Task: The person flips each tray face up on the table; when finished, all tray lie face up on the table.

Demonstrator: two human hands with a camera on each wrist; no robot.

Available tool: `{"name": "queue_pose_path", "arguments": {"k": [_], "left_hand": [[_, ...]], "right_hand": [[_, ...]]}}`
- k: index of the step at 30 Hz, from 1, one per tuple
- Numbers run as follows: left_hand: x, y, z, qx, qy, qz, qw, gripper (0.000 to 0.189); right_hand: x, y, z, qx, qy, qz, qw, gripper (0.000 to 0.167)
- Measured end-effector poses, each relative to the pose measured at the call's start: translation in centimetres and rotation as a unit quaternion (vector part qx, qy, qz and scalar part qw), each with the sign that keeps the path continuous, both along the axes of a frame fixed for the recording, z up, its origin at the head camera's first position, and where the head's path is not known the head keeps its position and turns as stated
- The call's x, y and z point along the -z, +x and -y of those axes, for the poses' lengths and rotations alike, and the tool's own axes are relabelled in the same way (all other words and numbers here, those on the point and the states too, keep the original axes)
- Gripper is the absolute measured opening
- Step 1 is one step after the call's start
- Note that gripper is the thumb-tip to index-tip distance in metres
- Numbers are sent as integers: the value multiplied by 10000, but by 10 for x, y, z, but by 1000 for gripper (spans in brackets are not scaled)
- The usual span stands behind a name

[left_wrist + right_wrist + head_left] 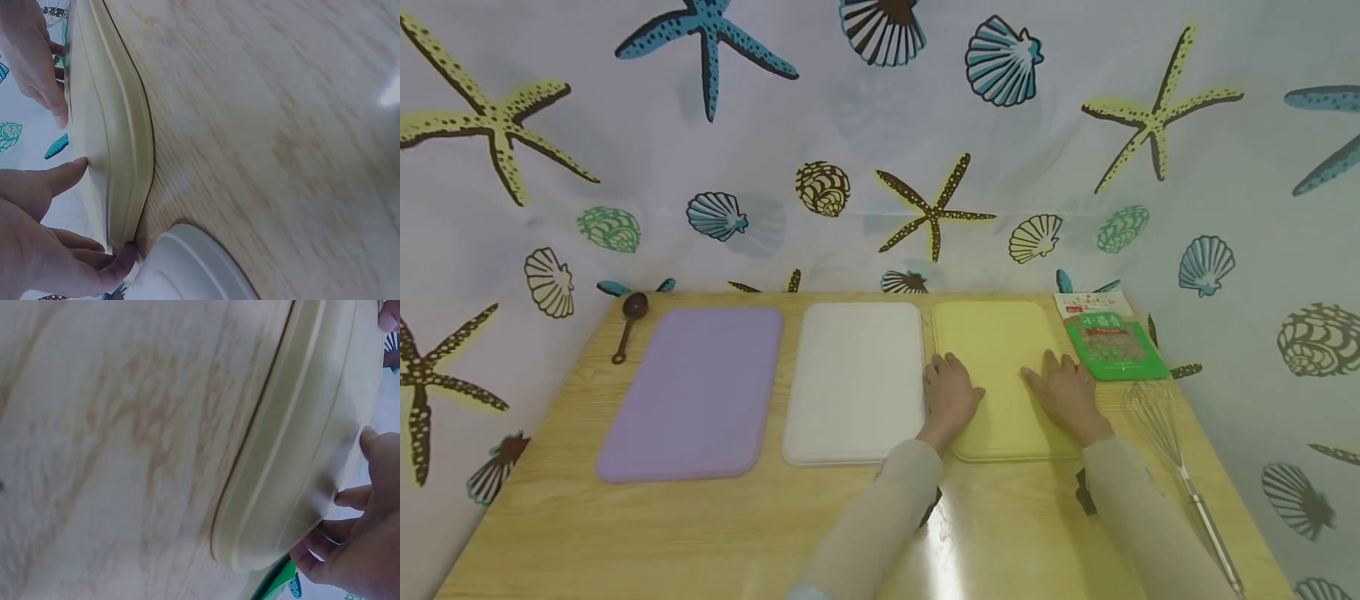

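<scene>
A yellow cutting board point(996, 333) with rounded corners lies flat on the wooden table, between my two hands. My left hand point(951, 395) rests at its left edge; in the left wrist view the thumb point(70, 172) touches the top while the other fingers lie along the side. At the right edge rests my right hand point(1067, 395), its thumb point(369, 439) on the board's surface and the outer fingers reaching over the rim. Close beside the left hand is a white cutting board point(854, 383). Near the right hand lies a green-and-white food packet point(1112, 343).
A purple cutting board point(692, 392) lies left of the white one, with a dark brown spoon point(634, 308) at the far left corner. A wire whisk point(1159, 421) stretches along the table's right side. Shell-and-starfish printed cloth point(850, 125) hangs behind and at both sides.
</scene>
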State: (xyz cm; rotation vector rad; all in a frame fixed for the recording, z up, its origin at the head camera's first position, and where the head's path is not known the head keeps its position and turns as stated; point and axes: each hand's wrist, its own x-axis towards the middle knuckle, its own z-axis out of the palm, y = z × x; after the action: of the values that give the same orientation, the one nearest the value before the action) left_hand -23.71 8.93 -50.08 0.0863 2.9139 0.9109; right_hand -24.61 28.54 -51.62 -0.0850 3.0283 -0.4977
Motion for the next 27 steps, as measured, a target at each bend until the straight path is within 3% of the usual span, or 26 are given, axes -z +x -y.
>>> {"name": "queue_pose_path", "arguments": {"k": [6,17,22,27], "left_hand": [[0,-6,3,-6,-438,-111,9990,76],[8,-3,3,161,-579,-301,9977,75],[12,-2,5,90,-423,-249,9988,76],[10,-1,5,135,-136,-182,9997,75]], "right_hand": [[3,-5,3,69,18,-271,9996,68],[9,-11,-1,451,-169,-87,9988,70],[9,-12,-2,451,-500,-125,9977,72],[3,-11,-7,556,-1235,13,9908,68]]}}
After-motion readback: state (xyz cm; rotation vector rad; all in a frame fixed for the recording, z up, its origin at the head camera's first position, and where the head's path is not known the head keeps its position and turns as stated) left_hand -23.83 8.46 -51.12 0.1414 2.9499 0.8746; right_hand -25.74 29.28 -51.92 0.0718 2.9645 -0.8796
